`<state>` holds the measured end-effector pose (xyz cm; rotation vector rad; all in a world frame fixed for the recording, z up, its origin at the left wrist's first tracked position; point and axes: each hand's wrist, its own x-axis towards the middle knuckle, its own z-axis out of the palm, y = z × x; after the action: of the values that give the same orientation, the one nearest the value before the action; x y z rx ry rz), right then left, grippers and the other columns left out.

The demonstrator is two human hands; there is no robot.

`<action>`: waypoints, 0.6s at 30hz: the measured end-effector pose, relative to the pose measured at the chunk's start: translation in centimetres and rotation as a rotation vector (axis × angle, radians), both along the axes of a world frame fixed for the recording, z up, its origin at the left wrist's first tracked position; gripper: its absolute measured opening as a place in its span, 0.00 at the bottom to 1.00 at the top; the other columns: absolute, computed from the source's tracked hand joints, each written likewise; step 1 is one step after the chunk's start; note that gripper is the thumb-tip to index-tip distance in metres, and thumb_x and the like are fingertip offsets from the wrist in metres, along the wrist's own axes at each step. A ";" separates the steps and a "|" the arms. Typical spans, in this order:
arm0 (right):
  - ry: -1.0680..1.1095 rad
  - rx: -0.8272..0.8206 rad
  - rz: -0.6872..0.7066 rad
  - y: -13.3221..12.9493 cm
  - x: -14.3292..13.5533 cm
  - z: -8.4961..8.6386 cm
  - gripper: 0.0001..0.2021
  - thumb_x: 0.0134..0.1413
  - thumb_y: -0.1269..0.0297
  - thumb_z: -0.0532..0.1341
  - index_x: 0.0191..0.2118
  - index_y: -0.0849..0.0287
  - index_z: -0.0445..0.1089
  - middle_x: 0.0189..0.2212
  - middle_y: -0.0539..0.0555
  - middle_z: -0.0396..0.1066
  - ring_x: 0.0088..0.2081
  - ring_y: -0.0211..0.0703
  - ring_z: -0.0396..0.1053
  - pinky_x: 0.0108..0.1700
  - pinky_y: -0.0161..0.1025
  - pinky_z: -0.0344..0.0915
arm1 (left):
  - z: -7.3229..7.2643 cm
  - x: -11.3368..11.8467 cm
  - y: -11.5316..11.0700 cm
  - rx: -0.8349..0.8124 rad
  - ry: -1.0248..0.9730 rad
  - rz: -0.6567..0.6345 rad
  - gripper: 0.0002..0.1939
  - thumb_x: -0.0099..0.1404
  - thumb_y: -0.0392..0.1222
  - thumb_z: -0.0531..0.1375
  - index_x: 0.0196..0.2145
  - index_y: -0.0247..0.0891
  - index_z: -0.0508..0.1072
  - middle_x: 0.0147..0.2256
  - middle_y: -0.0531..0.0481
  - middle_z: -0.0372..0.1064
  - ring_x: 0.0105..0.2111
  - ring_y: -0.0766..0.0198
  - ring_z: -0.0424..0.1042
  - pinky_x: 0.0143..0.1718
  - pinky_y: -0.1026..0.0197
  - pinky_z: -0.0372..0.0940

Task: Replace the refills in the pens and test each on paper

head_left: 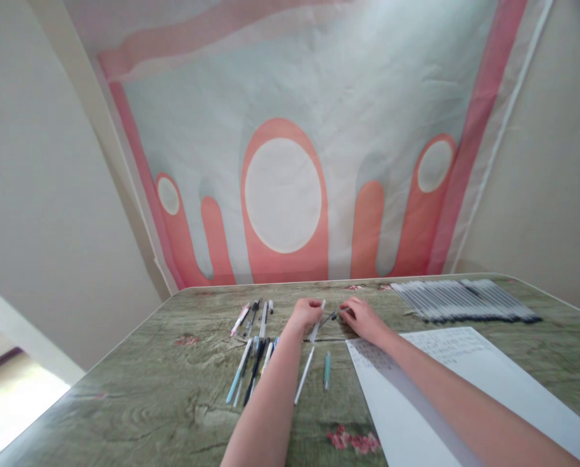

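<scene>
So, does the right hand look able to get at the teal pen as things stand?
Probably yes: the teal pen lies uncovered between the white pen and the paper. The right hand seems busy at a small dark piece, though, so its grip may need freeing.

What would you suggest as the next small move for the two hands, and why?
I would perhaps keep the left hand steady at the clear pen and bring the right hand slightly closer, because the thin dark piece lies between them. Whether the right fingers grip it is too small to tell.
</scene>
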<state>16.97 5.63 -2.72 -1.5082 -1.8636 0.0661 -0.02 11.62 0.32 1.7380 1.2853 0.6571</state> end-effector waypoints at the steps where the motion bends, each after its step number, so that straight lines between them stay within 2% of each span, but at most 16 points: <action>1: -0.007 0.036 -0.002 -0.2 -0.1 0.1 0.08 0.53 0.65 0.55 0.35 0.61 0.69 0.33 0.56 0.67 0.39 0.44 0.64 0.43 0.40 0.59 | 0.1 -0.1 0.0 -0.036 -0.047 0.002 0.11 0.51 0.31 0.58 0.34 0.28 0.75 0.22 0.50 0.69 0.20 0.69 0.65 0.24 0.67 0.60; 4: -0.020 0.134 0.032 -0.8 -0.6 0.7 0.08 0.54 0.65 0.55 0.37 0.60 0.68 0.36 0.56 0.67 0.41 0.45 0.63 0.45 0.41 0.58 | 0.6 -0.3 0.0 -0.147 -0.192 -0.002 0.12 0.52 0.30 0.59 0.37 0.29 0.74 0.23 0.50 0.69 0.20 0.71 0.64 0.24 0.68 0.62; 7: -0.013 0.181 0.091 -1.3 -1.3 1.4 0.09 0.56 0.64 0.53 0.39 0.58 0.68 0.36 0.55 0.68 0.41 0.44 0.63 0.44 0.41 0.59 | 1.1 -0.1 -0.2 -0.259 -0.315 -0.024 0.14 0.52 0.30 0.60 0.38 0.30 0.72 0.27 0.49 0.70 0.22 0.72 0.67 0.28 0.66 0.65; 13: -0.032 0.171 0.109 -1.8 -2.0 1.7 0.10 0.58 0.62 0.52 0.35 0.57 0.70 0.31 0.53 0.69 0.37 0.42 0.64 0.41 0.39 0.59 | 1.3 0.2 -1.0 -0.410 -0.454 -0.082 0.13 0.49 0.31 0.64 0.35 0.31 0.72 0.26 0.50 0.70 0.23 0.70 0.69 0.34 0.63 0.67; 18: -0.129 0.157 0.081 -2.1 -2.0 1.9 0.10 0.58 0.62 0.52 0.34 0.58 0.69 0.30 0.53 0.69 0.36 0.42 0.63 0.39 0.37 0.58 | 1.2 0.1 -0.9 -0.457 -0.484 -0.087 0.16 0.49 0.31 0.65 0.38 0.30 0.69 0.26 0.49 0.71 0.24 0.69 0.70 0.34 0.63 0.67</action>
<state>14.99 3.54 -0.79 -1.3579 -1.9820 -0.1399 0.13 10.67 1.48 1.1626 0.9247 0.6252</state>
